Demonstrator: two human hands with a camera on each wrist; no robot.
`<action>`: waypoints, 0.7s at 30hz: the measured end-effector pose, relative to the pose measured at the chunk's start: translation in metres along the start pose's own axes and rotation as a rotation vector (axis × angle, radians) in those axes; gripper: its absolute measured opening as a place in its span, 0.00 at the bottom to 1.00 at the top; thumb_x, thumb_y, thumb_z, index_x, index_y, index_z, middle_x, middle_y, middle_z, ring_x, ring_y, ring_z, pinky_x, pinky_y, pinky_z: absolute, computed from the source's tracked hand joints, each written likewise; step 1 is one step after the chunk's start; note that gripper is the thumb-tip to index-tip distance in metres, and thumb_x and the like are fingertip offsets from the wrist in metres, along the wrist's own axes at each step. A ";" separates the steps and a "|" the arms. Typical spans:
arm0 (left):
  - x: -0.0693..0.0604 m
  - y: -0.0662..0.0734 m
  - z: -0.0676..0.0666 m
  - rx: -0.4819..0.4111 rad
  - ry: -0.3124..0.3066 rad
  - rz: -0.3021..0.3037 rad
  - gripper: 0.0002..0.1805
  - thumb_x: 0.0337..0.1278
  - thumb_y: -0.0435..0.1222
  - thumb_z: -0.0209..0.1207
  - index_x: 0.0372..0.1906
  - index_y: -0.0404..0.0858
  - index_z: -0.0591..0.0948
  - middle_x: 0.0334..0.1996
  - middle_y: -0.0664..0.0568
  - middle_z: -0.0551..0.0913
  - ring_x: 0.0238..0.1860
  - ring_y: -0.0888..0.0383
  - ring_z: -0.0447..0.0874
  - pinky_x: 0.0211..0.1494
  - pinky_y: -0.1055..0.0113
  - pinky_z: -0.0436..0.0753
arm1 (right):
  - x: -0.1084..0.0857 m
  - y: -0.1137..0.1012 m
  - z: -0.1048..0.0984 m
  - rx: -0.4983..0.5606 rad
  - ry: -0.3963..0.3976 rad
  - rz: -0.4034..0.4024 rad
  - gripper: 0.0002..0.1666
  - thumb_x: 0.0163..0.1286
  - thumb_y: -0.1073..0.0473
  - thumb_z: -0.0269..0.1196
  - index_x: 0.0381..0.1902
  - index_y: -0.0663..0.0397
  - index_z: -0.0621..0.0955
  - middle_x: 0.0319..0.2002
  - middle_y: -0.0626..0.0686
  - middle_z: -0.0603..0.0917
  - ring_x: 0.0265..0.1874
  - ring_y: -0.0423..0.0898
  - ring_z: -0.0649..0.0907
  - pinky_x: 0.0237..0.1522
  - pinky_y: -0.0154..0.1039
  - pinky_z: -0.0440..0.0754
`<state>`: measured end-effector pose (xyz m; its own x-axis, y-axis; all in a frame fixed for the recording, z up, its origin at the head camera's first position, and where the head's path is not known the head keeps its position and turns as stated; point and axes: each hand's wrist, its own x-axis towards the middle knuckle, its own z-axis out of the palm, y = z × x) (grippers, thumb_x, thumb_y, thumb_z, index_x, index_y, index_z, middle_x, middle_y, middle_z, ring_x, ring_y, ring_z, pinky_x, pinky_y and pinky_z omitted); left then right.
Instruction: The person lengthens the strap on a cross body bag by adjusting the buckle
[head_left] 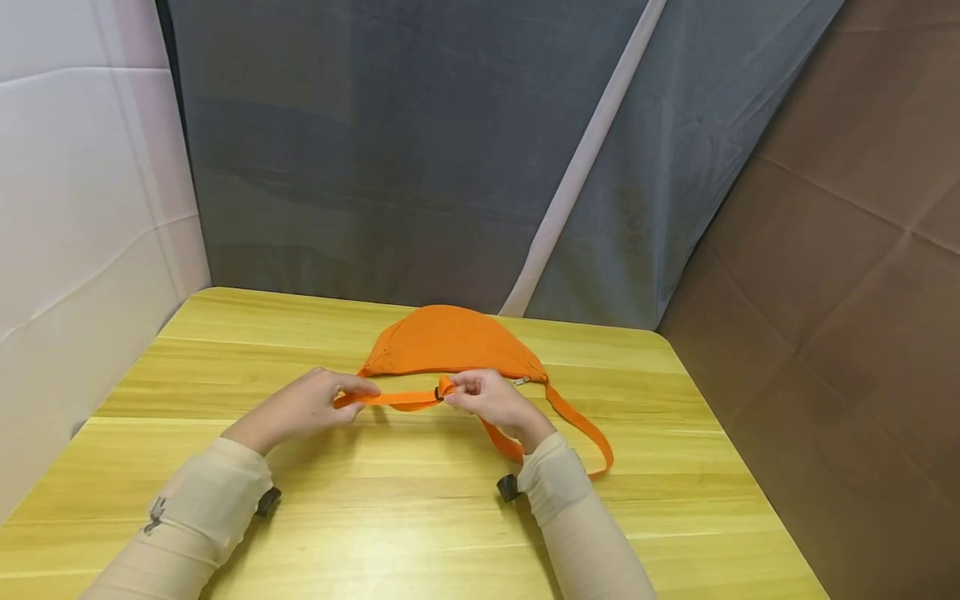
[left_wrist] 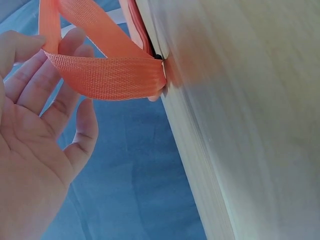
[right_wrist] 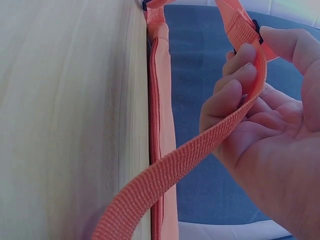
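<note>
Head view: orange bag [head_left: 453, 342] lies at the back of the worktop [head_left: 375, 533], curved top reaching the far edge, flat side toward the person. Left hand [head_left: 311, 406] pinches the bag's strap [head_left: 405, 398] between thumb and fingers; right hand [head_left: 495, 400] grips the same strap right at the black slider [head_left: 438, 393]. Span between them is held just above the wood (shadows show underneath).

Edges: bag sits well in from left and right sides. Wood runs on past it both ways, wider on the right. Plenty of bare wood between the forearms, toward the person. Rest of the strap loops out right, passes behind the right sleeve [head_left: 577, 508] and shows again beyond it, so that's the tight spot. Zip pull [head_left: 521, 381] sticks out near the bag's right end, close to the right hand.

Surface: yellow wood grain, rounded far corners, bright glare in front. Room: grey sheet [head_left: 412, 150] behind with a pale diagonal strip [head_left: 588, 150], white sheet [head_left: 82, 167] on the left, brown sheet [head_left: 840, 208] on the right, both creased.
</note>
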<state>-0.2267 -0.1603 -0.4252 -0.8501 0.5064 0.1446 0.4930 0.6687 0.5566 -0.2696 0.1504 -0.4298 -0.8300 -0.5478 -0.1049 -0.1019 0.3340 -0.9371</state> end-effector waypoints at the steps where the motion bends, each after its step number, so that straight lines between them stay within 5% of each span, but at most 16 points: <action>1: 0.000 0.000 0.000 -0.001 -0.001 -0.002 0.16 0.64 0.32 0.62 0.56 0.39 0.86 0.51 0.47 0.87 0.23 0.63 0.59 0.35 0.65 0.69 | 0.000 0.000 0.000 0.000 -0.001 0.001 0.16 0.74 0.63 0.63 0.56 0.65 0.81 0.32 0.52 0.79 0.37 0.52 0.75 0.46 0.48 0.76; 8: -0.001 0.001 -0.001 -0.014 -0.004 -0.020 0.17 0.64 0.31 0.62 0.56 0.38 0.86 0.48 0.48 0.88 0.18 0.64 0.53 0.26 0.67 0.63 | 0.000 -0.001 -0.001 -0.006 -0.007 -0.011 0.12 0.75 0.64 0.62 0.52 0.65 0.82 0.29 0.49 0.76 0.30 0.45 0.72 0.38 0.43 0.70; 21: -0.002 0.002 -0.002 -0.021 0.000 -0.010 0.16 0.63 0.31 0.62 0.56 0.37 0.86 0.45 0.49 0.88 0.18 0.65 0.52 0.25 0.67 0.62 | 0.000 -0.002 0.000 -0.013 -0.012 -0.015 0.11 0.74 0.63 0.63 0.50 0.64 0.82 0.28 0.48 0.74 0.28 0.42 0.70 0.34 0.39 0.68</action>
<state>-0.2243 -0.1615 -0.4228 -0.8549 0.4998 0.1389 0.4806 0.6623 0.5747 -0.2697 0.1499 -0.4281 -0.8219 -0.5617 -0.0950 -0.1214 0.3356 -0.9342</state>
